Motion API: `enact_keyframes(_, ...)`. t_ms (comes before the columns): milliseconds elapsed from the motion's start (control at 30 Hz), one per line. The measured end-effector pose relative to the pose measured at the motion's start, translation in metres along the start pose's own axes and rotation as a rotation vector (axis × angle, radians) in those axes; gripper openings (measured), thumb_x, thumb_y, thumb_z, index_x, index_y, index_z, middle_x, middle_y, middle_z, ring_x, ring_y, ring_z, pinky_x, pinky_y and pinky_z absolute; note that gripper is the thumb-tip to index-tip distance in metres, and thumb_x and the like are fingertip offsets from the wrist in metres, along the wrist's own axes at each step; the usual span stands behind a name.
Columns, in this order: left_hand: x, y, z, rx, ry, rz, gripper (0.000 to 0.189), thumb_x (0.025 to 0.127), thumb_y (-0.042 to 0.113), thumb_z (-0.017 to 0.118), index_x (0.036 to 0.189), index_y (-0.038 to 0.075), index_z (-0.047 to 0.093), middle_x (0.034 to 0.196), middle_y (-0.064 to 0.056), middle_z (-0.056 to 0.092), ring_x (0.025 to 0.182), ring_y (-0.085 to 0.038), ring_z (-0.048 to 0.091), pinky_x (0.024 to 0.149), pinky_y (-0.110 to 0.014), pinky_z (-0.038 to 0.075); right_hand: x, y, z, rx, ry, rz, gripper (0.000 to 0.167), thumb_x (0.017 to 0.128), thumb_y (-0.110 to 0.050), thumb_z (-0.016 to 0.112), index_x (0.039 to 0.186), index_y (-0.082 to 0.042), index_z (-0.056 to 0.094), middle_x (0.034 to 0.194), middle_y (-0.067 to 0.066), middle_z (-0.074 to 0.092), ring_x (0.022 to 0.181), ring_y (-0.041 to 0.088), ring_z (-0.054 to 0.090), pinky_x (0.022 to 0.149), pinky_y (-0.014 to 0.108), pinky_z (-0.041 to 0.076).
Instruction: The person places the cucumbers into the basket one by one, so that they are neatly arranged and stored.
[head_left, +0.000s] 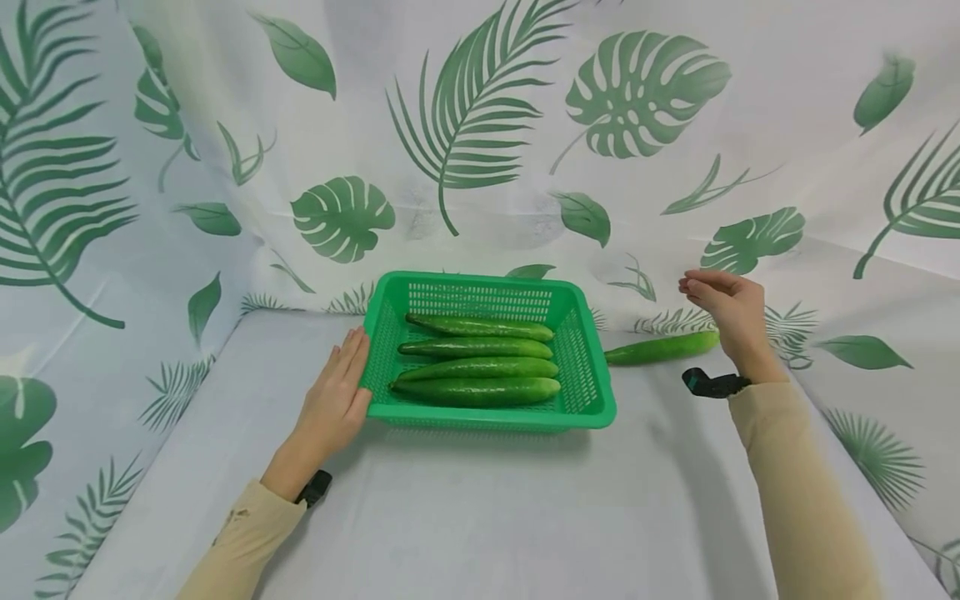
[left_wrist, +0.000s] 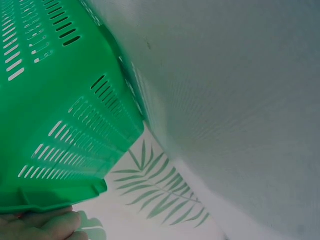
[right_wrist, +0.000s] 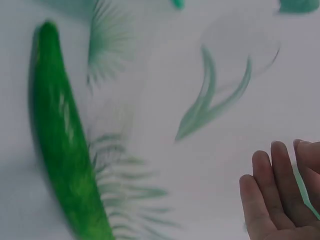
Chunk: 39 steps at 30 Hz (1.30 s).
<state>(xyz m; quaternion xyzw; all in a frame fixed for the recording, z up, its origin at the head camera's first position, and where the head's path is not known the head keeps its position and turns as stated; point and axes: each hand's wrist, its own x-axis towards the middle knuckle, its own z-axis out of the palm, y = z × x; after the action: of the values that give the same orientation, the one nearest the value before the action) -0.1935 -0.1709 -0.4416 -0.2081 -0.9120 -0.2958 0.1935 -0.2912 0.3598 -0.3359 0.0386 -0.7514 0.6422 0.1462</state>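
A green plastic basket [head_left: 480,419] with slotted walls stands on the white surface, and several cucumbers [head_left: 480,346] lie side by side in it. My left hand [head_left: 335,400] touches the basket's left rim with fingers extended. In the left wrist view, fingertips [left_wrist: 47,225] show at the rim of the green basket [left_wrist: 60,100]. One more cucumber [head_left: 663,347] lies outside, right of the basket. Above that cucumber my right hand [head_left: 729,312] is raised, holding nothing. The right wrist view shows its fingers [right_wrist: 282,185] fairly straight, apart from the loose cucumber [right_wrist: 65,135].
White cloth with green leaf prints [head_left: 480,108] hangs behind the basket and along both sides. The white table surface [head_left: 480,517] extends in front of the basket. Dark bands [head_left: 712,383] sit on both wrists.
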Motion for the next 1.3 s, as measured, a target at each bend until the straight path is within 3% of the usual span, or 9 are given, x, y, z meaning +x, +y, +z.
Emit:
enact_keyframes(133, 0.0, 0.002, -0.002, -0.002, -0.002, -0.002, 0.065, 0.09, 0.003, 0.037, 0.152, -0.011, 0.025, 0.161, -0.023, 0.02, 0.148, -0.037, 0.019, 0.12, -0.05, 0.014, 0.012, 0.009, -0.02, -0.332, 0.043, 0.091, 0.037, 0.1, -0.012, 0.055, 0.128, 0.012, 0.056, 0.1, -0.011, 0.065, 0.095, 0.001, 0.061, 0.089, 0.016, 0.05)
enact_keyframes(233, -0.001, 0.003, -0.003, -0.004, -0.002, -0.002, 0.064, 0.09, 0.003, 0.037, 0.152, -0.011, 0.025, 0.16, -0.023, 0.021, 0.148, -0.038, 0.019, 0.12, -0.051, 0.014, 0.016, 0.017, -0.032, -0.538, 0.026, 0.151, 0.04, 0.102, -0.017, 0.049, 0.132, 0.009, 0.056, 0.114, 0.003, 0.063, 0.099, 0.004, 0.054, 0.094, 0.027, 0.047)
enact_keyframes(400, -0.001, 0.003, -0.004, -0.005, 0.004, 0.004, 0.064, 0.09, 0.002, 0.037, 0.151, -0.011, 0.026, 0.16, -0.023, 0.022, 0.148, -0.039, 0.02, 0.12, -0.051, 0.015, 0.017, 0.035, -0.044, -0.744, -0.032, 0.176, 0.038, 0.1, -0.011, 0.045, 0.129, 0.011, 0.057, 0.129, 0.034, 0.054, 0.116, 0.042, 0.052, 0.094, 0.056, 0.044)
enact_keyframes(533, -0.002, 0.002, -0.004, -0.004, -0.002, 0.007, 0.064, 0.089, 0.002, 0.037, 0.151, -0.011, 0.026, 0.16, -0.024, 0.022, 0.148, -0.039, 0.02, 0.12, -0.052, 0.015, 0.018, 0.056, -0.052, -0.856, -0.14, 0.184, 0.041, 0.09, 0.001, 0.043, 0.128, 0.012, 0.055, 0.131, 0.042, 0.047, 0.113, 0.057, 0.046, 0.078, 0.057, 0.048)
enact_keyframes(633, -0.003, 0.002, -0.004, -0.009, -0.008, 0.006, 0.064, 0.09, 0.002, 0.037, 0.151, -0.011, 0.026, 0.16, -0.023, 0.021, 0.148, -0.039, 0.02, 0.12, -0.051, 0.014, 0.018, 0.07, -0.056, -0.917, -0.252, 0.194, 0.057, 0.078, 0.008, 0.038, 0.133, 0.011, 0.051, 0.137, 0.044, 0.038, 0.087, 0.052, 0.046, 0.058, 0.044, 0.042)
enact_keyframes(700, -0.003, 0.002, -0.004, -0.01, -0.011, 0.007, 0.064, 0.09, 0.002, 0.037, 0.152, -0.011, 0.026, 0.16, -0.023, 0.021, 0.148, -0.039, 0.019, 0.12, -0.05, 0.014, 0.016, 0.078, -0.058, -0.951, -0.325, 0.205, 0.062, 0.075, 0.011, 0.037, 0.136, 0.01, 0.049, 0.141, 0.044, 0.032, 0.092, 0.053, 0.047, 0.061, 0.045, 0.043)
enact_keyframes(833, -0.004, 0.002, -0.004, -0.008, -0.02, 0.003, 0.064, 0.091, 0.003, 0.036, 0.152, -0.01, 0.025, 0.161, -0.022, 0.02, 0.149, -0.037, 0.018, 0.121, -0.049, 0.013, 0.013, 0.093, -0.06, -0.998, -0.422, 0.21, 0.055, 0.083, 0.01, 0.038, 0.137, 0.01, 0.047, 0.144, 0.041, 0.031, 0.127, 0.063, 0.031, 0.099, 0.067, 0.037)
enact_keyframes(933, -0.004, 0.003, -0.004, -0.008, -0.02, 0.005, 0.064, 0.091, 0.003, 0.036, 0.152, -0.011, 0.026, 0.161, -0.022, 0.02, 0.148, -0.038, 0.018, 0.121, -0.049, 0.013, 0.01, 0.101, -0.062, -1.016, -0.45, 0.19, 0.054, 0.083, 0.011, 0.039, 0.136, 0.011, 0.049, 0.142, 0.041, 0.036, 0.132, 0.061, 0.026, 0.107, 0.071, 0.023)
enact_keyframes(1300, 0.001, -0.001, -0.001, 0.007, -0.003, 0.013, 0.063, 0.091, 0.004, 0.035, 0.152, -0.011, 0.026, 0.16, -0.023, 0.021, 0.148, -0.038, 0.02, 0.121, -0.049, 0.014, -0.012, 0.109, -0.075, -0.931, -0.443, 0.14, 0.053, 0.076, 0.005, 0.071, 0.126, 0.013, 0.057, 0.122, 0.037, 0.056, 0.111, 0.052, 0.05, 0.095, 0.068, 0.037)
